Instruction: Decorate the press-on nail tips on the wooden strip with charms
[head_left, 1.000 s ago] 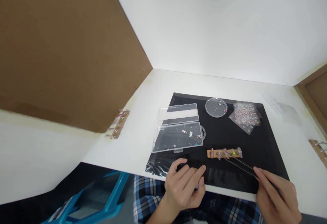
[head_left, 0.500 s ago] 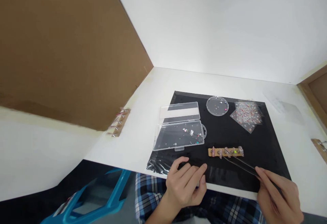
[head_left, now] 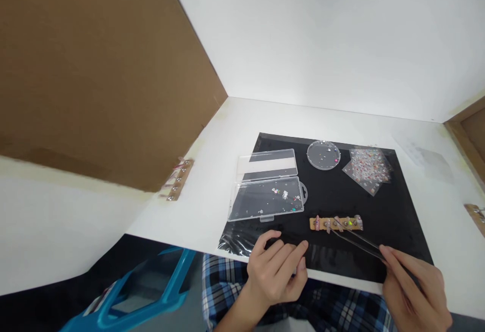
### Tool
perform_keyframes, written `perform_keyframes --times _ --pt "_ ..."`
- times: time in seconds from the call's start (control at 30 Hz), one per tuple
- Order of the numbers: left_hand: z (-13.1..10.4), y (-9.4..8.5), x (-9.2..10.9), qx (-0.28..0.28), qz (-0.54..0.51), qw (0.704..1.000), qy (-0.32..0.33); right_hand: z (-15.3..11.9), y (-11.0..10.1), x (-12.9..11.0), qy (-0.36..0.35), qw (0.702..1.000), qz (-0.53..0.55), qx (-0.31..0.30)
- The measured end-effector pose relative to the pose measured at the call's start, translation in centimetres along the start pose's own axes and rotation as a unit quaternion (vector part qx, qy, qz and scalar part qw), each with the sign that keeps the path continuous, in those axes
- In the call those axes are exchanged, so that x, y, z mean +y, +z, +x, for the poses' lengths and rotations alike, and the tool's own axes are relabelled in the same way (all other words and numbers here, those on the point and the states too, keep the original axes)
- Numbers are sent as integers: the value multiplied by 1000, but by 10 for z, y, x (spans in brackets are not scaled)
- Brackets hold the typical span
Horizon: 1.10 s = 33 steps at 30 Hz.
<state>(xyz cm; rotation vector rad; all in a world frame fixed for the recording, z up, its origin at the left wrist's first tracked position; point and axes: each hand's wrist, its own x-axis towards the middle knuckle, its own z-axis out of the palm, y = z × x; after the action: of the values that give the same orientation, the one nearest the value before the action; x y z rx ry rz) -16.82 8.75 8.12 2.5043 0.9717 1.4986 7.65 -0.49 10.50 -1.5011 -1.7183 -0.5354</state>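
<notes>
At lower right of the head view, the right hand (head_left: 415, 284) grasps tweezers (head_left: 358, 242), their 2 tips parted over the decorated strip (head_left: 336, 224), right of lower centre. The left hand (head_left: 278, 271), loosely curled, appears empty; bracing the strip would likely steady such fine work.

A white wall (head_left: 322, 39) is rising along the back of the white bench (head_left: 212, 175). A brown panel (head_left: 102, 69) is flanking it on the left, a wooden frame (head_left: 469, 117) on the right. Blue plastic furniture (head_left: 142, 311) is standing below, left. Soft light is spreading across the wall.
</notes>
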Motion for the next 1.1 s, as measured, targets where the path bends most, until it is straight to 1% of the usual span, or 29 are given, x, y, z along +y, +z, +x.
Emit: perform_keyframes --times 0.23,0.43,0.63,0.77,0.93,1.1 --pt "2 0 0 1 7 1000 2 -1 0 5 -17 1000 10 -3" --pt "2 1 0 0 10 1000 0 1 3 0 7 1000 3 24" --pt "2 0 0 -3 10 1000 -1 4 2 -2 26 1000 5 12" --pt "2 0 1 -5 12 1000 -1 1 1 2 18 1000 3 -12" --pt "2 0 1 -3 16 1000 -2 0 3 4 22 1000 0 -3" --pt "3 0 1 -3 19 1000 -4 2 2 2 22 1000 6 4"
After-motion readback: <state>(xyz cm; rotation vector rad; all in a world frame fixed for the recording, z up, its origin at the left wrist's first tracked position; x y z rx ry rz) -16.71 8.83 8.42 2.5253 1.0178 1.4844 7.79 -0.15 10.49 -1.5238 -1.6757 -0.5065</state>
